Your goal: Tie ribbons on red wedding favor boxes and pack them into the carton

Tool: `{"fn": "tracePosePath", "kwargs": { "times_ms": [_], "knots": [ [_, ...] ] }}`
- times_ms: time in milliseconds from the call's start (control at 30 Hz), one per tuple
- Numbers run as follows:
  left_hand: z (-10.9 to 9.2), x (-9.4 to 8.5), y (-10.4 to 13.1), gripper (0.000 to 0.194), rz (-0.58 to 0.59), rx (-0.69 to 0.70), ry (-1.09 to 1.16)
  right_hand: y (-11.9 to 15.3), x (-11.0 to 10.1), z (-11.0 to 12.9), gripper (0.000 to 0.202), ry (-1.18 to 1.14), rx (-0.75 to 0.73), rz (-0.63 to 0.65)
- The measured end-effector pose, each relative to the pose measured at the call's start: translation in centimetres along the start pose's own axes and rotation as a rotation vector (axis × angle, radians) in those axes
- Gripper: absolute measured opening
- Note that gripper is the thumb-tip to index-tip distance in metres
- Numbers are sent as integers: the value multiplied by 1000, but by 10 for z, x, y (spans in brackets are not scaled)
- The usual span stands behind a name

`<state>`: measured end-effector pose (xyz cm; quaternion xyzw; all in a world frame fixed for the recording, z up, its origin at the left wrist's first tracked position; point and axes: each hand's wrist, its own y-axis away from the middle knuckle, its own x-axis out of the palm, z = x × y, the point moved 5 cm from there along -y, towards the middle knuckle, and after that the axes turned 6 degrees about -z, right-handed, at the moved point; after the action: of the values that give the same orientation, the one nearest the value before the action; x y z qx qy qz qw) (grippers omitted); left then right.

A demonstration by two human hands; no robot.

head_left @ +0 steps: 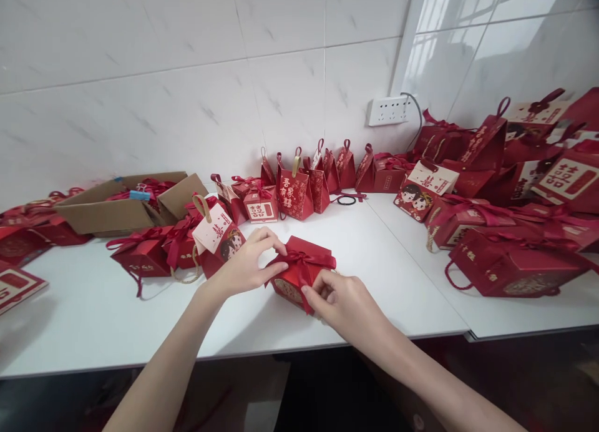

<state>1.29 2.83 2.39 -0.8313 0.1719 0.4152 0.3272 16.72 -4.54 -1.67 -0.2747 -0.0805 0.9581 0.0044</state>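
A red gift box (286, 289) with a gold pattern on its front sits on the white table before me. Tied across its top is a red ribbon bow (303, 258). My left hand (256, 260) is at the bow's left side, thumb and fingers curled round the left loop. On the other side, my right hand (339, 298) pinches a hanging ribbon end near the box's front right corner. The right fingertips partly cover the box front.
A row of small red gift boxes (294, 195) stands along the tiled wall. Left is an open cardboard box (107, 215) holding red ribbon and a blue clip. More red boxes (519, 263) pile up on the right. A power strip (392, 110) hangs on the wall.
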Motion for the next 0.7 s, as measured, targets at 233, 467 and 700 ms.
{"fn": "tracePosePath", "kwargs": {
  "times_ms": [233, 467, 700],
  "knots": [
    [-27, 12, 24, 19, -32, -35, 58, -15, -27, -11, 25, 47, 51, -50],
    [-44, 10, 15, 20, -46, 60, -53, -20, -36, -19, 28, 9, 70, 55],
    [-26, 19, 10, 25, -70, -29, -81, 0, -24, -15, 48, 69, 106, -34]
  ]
}}
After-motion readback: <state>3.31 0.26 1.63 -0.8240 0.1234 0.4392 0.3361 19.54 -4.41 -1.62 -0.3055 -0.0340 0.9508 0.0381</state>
